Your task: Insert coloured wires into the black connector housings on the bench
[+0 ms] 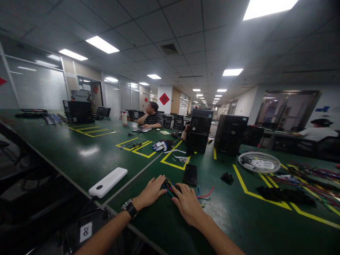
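A bundle of thin coloured wires (170,186), with blue, red, yellow and green strands, lies low over the green table in front of me. My left hand (152,192) grips its dark far end between fingers and thumb. From the right, my right hand (188,202) closes over the same bundle, its palm hiding the middle part. Loose red and blue wire ends (208,194) come out on the far side of that hand. Just beyond my fingers lies a black phone (190,175).
A white power bank (108,182) lies to the left. Two black computer towers (199,131) stand ahead. At right are a round white basket (259,162), black fuzzy strips (285,196) and more wires (313,180). A person in a striped shirt (152,118) sits across the table.
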`<control>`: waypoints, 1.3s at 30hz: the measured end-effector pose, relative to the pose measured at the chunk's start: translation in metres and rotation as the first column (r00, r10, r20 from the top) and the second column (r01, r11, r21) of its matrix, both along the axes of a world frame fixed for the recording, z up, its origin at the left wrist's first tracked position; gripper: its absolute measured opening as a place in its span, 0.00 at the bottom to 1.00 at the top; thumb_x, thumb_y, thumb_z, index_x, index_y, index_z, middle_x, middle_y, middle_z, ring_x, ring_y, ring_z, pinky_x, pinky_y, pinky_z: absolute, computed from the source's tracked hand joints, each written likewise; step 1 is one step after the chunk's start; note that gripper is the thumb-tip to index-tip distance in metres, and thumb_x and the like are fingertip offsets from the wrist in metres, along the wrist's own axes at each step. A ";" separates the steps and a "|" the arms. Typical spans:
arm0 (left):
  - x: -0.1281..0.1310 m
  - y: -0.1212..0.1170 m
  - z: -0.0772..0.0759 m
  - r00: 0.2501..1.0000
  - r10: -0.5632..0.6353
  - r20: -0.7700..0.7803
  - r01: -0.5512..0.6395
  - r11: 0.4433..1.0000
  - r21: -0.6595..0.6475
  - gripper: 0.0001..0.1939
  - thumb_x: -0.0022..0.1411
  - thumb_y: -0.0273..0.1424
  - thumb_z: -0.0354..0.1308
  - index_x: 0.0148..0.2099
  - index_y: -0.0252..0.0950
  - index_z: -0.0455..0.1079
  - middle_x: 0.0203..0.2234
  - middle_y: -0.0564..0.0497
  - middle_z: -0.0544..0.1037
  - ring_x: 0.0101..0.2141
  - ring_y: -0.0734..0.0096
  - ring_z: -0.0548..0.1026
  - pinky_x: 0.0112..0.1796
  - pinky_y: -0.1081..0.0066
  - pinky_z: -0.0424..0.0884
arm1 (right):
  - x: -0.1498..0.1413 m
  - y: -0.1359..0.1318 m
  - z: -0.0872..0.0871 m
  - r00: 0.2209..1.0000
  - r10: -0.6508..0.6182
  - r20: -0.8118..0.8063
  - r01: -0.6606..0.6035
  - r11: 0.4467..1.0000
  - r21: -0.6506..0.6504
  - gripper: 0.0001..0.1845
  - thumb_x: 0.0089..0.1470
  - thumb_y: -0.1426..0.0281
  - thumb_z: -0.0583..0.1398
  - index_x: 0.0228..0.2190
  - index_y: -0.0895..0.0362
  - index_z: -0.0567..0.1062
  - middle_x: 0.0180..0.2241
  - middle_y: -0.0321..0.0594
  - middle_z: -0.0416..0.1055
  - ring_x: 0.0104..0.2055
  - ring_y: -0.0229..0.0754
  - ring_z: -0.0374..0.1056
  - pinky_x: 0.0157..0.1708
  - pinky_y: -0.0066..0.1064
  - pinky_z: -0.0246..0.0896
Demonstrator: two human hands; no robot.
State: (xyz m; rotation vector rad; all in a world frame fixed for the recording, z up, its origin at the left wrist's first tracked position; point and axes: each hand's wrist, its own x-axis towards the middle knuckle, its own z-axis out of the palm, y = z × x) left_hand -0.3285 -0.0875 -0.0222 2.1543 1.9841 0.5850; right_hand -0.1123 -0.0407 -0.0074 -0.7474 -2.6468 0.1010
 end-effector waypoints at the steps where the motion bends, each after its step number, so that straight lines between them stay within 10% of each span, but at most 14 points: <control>1: 0.002 0.000 0.000 1.000 0.003 -0.004 -0.003 1.000 -0.005 0.28 0.65 0.39 0.48 0.65 0.38 0.51 0.64 0.43 0.55 0.63 0.62 0.50 0.61 0.55 0.46 | -0.001 0.000 0.000 1.000 -0.001 0.006 0.001 1.000 0.004 0.23 0.62 0.63 0.51 0.58 0.49 0.60 0.57 0.43 0.60 0.59 0.49 0.54 0.54 0.42 0.51; 39: 0.003 -0.001 -0.001 0.999 -0.037 0.005 0.037 0.999 0.009 0.27 0.65 0.35 0.45 0.65 0.46 0.49 0.63 0.48 0.57 0.63 0.61 0.51 0.59 0.50 0.44 | -0.030 0.005 0.002 0.998 -0.037 0.045 0.039 0.998 -0.044 0.26 0.61 0.57 0.50 0.58 0.50 0.61 0.59 0.45 0.59 0.60 0.51 0.52 0.55 0.45 0.49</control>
